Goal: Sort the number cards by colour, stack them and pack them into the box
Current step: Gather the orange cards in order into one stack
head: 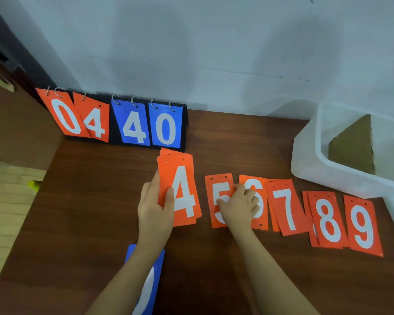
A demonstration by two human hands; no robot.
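A dark brown wooden table [100, 201] stands against a pale grey-blue wall [214, 42], and the person's two bare forearms reach up onto it from the six o'clock edge of the view.

At about ten o'clock a black flip scoreboard [116, 133] stands against the wall, its ring-hung cards reading orange 0 and 4, then blue 4 and 0.

Near the centre, the left hand [155, 205] holds a small stack of orange cards [180, 192] with a 4 on top: the thumb is curled over the stack's left edge and face, and the fingers lie behind that edge. More orange card corners peek out above the top of the stack.

Just toward three o'clock, the right hand [239, 205] rests with curled fingers on the orange 5 card [218, 201] and the orange 6 card [257, 201] beside it. It appears to press or pinch the 5, though the grip itself is hidden beneath the knuckles.

Further along toward three o'clock lie the orange 7 card [287, 208], then the orange 8 card [328, 219] and the orange 9 card [364, 226], each overlapping other orange cards below.

At two o'clock sits a white plastic box [309, 160], a piece of brown cardboard [355, 144] leaning inside it.

At six o'clock a blue card [157, 269] lies flat, partly beneath the left forearm.
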